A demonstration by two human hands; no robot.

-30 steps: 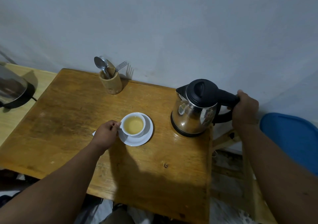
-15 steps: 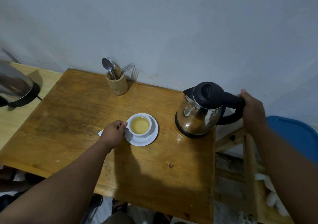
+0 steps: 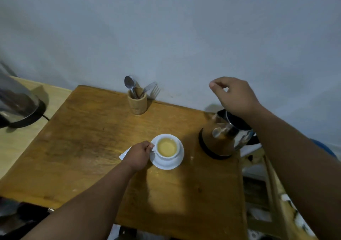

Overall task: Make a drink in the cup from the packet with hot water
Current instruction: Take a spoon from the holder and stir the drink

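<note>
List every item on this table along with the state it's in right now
White ceramic cup: upright on its saucer, holding pale yellow liquid.
White saucer: flat on the table.
Steel kettle with black lid: upright, lid closed, nobody holding it.
Bamboo utensil holder: upright, holding spoons and a fork.
Left hand: gripping the cup handle.
Right hand: raised, empty.

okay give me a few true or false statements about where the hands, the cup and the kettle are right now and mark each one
1. The left hand grips the handle of the cup. True.
2. The right hand grips the kettle. False: it is lifted above the kettle, holding nothing.
3. The cup is empty. False: it holds a pale yellow liquid.
4. The cup sits on a white saucer. True.
5. The kettle lies on its side. False: it stands upright on the table.
</note>
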